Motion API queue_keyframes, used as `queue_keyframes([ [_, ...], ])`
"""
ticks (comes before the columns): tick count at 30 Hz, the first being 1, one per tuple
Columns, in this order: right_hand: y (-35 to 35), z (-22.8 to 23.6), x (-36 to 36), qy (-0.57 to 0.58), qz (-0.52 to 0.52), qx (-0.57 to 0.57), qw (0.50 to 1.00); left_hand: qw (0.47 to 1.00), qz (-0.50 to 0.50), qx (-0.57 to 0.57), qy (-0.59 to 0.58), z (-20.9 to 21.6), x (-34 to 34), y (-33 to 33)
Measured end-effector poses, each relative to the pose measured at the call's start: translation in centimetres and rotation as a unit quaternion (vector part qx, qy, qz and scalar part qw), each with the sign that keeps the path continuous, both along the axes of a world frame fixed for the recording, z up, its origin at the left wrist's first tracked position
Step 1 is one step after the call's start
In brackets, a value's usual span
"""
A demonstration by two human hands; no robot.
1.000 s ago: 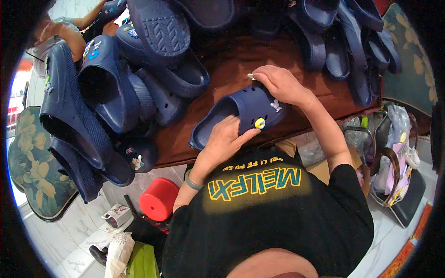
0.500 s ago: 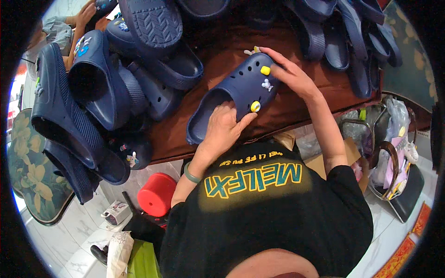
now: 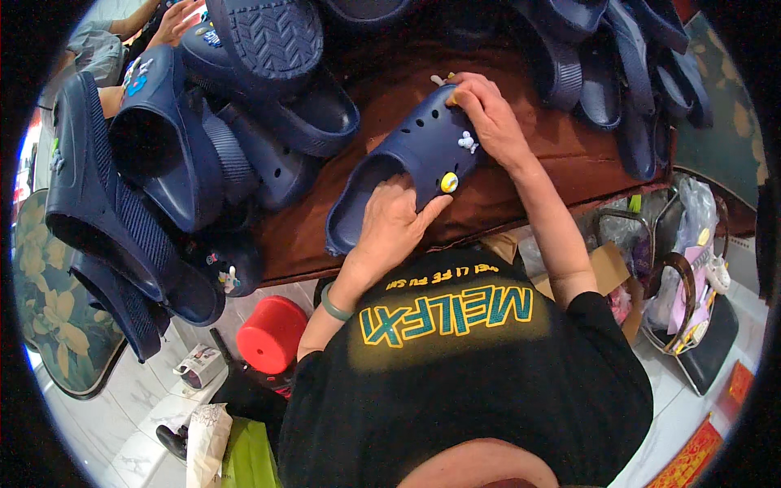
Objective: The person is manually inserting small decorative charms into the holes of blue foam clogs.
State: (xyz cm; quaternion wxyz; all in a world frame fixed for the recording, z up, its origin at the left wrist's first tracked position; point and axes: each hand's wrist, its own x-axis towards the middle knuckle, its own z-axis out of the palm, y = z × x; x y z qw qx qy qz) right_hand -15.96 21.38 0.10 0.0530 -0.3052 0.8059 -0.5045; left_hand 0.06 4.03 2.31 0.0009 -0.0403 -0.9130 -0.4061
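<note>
A navy clog (image 3: 415, 134) with holes in its upper lies tilted on the brown cloth, toe pointing away to the right. My left hand (image 3: 392, 213) grips its near side, fingers inside the foot opening and thumb along the outer edge. Beside that thumb sits a round yellow charm (image 3: 449, 182). A white figure charm (image 3: 466, 142) is fixed farther up. My right hand (image 3: 492, 122) closes over the toe end, with its thumb bent against the upper. A trace of yellow shows at that thumb tip; what lies under it is mostly hidden. Another small charm (image 3: 439, 80) peeks out at the toe.
Navy clogs (image 3: 167, 146) are heaped at the left, and more navy footwear (image 3: 598, 81) at the far right. Another person's hand (image 3: 175, 20) is at the top left. A red stool (image 3: 271, 333) stands below left, a filled basket (image 3: 683, 301) at the right.
My right hand has drawn in over the toe, its thumb now bent. The square yellow charm seen beside the thumb before is no longer plainly visible. My left hand keeps its hold.
</note>
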Motion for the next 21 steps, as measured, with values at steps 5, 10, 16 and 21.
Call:
queue_keyframes([
  [5, -1.6, -0.6, 0.2, -0.121, -0.084, -0.158, 0.976, 0.999, 0.011, 0.035, 0.038, -0.3, 0.0, -0.1],
  [10, -0.6, -0.8, 0.0, -0.228, -0.163, -0.258, 0.925, 0.998, 0.006, 0.055, 0.023, -0.6, -0.1, 0.0],
  [16, 1.4, -0.8, 0.4, -0.131, -0.051, -0.148, 0.979, 0.997, 0.015, 0.068, 0.045, -0.7, -0.2, 0.0],
  [21, 1.1, 0.8, 2.7, -0.007, 0.023, 0.053, 0.998, 0.998, 0.009, 0.047, 0.032, -0.7, 0.0, -0.1],
])
